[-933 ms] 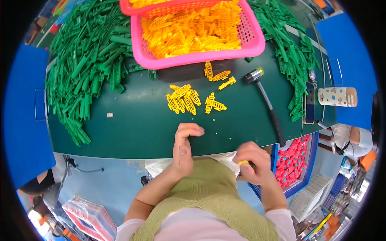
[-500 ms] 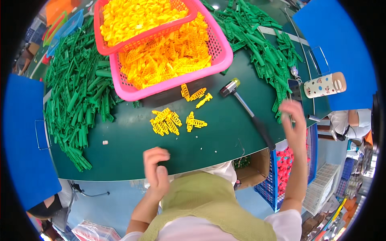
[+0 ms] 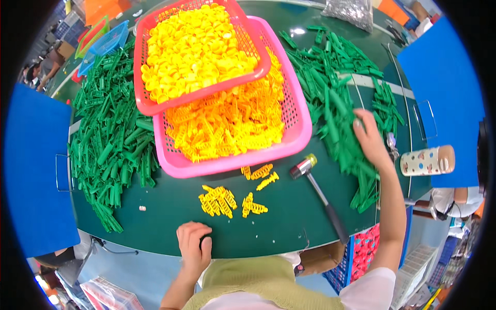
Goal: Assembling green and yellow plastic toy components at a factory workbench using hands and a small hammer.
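Observation:
My right hand (image 3: 370,138) reaches over the right-hand heap of green plastic parts (image 3: 330,103), fingers stretched, nothing visible in it; some parts beside it are blurred. At the table's front edge, my left hand (image 3: 193,245) is loosely curled with a gap between thumb and fingers, and it appears to hold nothing. Beyond it lie small yellow ladder-like plastic pieces (image 3: 217,201) in a cluster, with a smaller group (image 3: 253,205) to the right. A mallet (image 3: 321,194) with a black handle lies between these pieces and the right-hand heap.
A pink basket (image 3: 232,164) of yellow ladder-like pieces supports a red basket (image 3: 206,94) of round yellow pieces. Another green heap (image 3: 111,139) covers the table's left. A patterned bottle (image 3: 428,160) stands at right. Blue panels (image 3: 444,103) flank the table; a blue crate (image 3: 341,268) sits below.
My right hand has come down from its raised position onto the green heap. My left hand has shifted slightly, staying by the table edge. The whole view has tilted, showing more of the table's far side.

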Motion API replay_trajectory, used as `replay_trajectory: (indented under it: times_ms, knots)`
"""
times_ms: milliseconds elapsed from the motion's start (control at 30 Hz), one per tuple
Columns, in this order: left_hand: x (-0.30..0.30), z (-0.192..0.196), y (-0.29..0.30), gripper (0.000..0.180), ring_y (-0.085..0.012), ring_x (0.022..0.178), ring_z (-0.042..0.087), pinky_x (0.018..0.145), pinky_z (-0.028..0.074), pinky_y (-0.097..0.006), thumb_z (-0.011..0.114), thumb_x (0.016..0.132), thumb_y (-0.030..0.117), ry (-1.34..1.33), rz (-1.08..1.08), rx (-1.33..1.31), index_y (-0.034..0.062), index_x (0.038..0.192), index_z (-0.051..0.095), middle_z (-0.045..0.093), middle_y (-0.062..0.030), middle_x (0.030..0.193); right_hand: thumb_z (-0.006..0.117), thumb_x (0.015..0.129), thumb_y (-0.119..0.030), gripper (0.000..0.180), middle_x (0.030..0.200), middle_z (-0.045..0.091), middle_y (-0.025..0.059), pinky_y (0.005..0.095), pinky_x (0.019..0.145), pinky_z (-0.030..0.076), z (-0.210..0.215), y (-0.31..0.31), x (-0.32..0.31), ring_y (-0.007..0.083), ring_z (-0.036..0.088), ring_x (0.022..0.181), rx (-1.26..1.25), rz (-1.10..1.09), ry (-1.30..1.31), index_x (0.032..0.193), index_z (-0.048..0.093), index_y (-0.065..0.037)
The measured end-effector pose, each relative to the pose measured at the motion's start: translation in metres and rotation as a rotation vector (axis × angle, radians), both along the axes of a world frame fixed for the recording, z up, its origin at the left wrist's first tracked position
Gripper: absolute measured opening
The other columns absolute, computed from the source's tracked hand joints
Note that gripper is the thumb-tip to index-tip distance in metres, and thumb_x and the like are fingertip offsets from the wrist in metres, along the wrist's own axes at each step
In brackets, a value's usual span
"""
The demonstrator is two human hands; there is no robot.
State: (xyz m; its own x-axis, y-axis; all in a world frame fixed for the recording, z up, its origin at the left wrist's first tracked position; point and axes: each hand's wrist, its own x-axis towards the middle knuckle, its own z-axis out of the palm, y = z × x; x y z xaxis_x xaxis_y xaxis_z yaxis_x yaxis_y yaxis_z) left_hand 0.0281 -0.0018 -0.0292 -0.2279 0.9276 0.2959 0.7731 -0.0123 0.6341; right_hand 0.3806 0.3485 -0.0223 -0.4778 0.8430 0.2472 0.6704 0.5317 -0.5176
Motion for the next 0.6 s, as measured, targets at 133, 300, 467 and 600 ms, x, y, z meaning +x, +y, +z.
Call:
replay_trajectory:
  times_ms: [133, 300, 467, 600]
  knots:
    - [0.000, 0.002, 0.002, 0.008, -0.0315, 0.087, 0.053, 0.082, 0.043, -0.042, 0.054, 0.083, 0.002, 0.003, -0.014, -0.038, 0.0035, 0.089, 0.059, 0.061, -0.0118, 0.092, 0.050, 0.097, -0.016, 0.022, 0.111, 0.059, 0.0140, 0.0359, 0.099, 0.038, 0.036, -0.006, -0.020, 0.0275, 0.054, 0.110, -0.005, -0.008, -0.064, 0.110, 0.058, 0.000]
    - [-0.003, 0.003, 0.003, 0.013, -0.0306, 0.084, 0.054, 0.081, 0.043, -0.042, 0.055, 0.078, -0.002, 0.015, -0.024, -0.028, 0.0041, 0.088, 0.060, 0.062, -0.0107, 0.089, 0.057, 0.094, -0.020, 0.019, 0.104, 0.061, 0.0110, 0.0378, 0.091, 0.044, 0.063, 0.076, -0.106, 0.0287, 0.057, 0.103, 0.278, 0.096, -0.002, 0.101, 0.062, -0.004]
    - [0.000, -0.001, 0.006, 0.012, -0.0292, 0.079, 0.055, 0.079, 0.044, -0.041, 0.056, 0.076, -0.003, -0.001, -0.004, -0.015, 0.0046, 0.084, 0.061, 0.063, -0.0096, 0.084, 0.061, 0.088, -0.043, 0.045, 0.128, 0.054, 0.0141, 0.0459, 0.098, 0.043, 0.022, 0.183, -0.197, 0.0360, 0.051, 0.118, 0.309, -0.060, -0.312, 0.121, 0.060, -0.012]
    - [-0.001, -0.007, 0.004, 0.010, -0.0280, 0.076, 0.055, 0.077, 0.046, -0.040, 0.056, 0.078, -0.002, 0.026, 0.002, 0.010, 0.0047, 0.083, 0.061, 0.063, -0.0085, 0.081, 0.060, 0.083, -0.057, 0.062, 0.140, 0.043, 0.0133, 0.0528, 0.104, 0.038, 0.000, 0.211, -0.232, 0.0365, 0.043, 0.128, -0.105, -0.142, -0.424, 0.134, 0.052, -0.022]
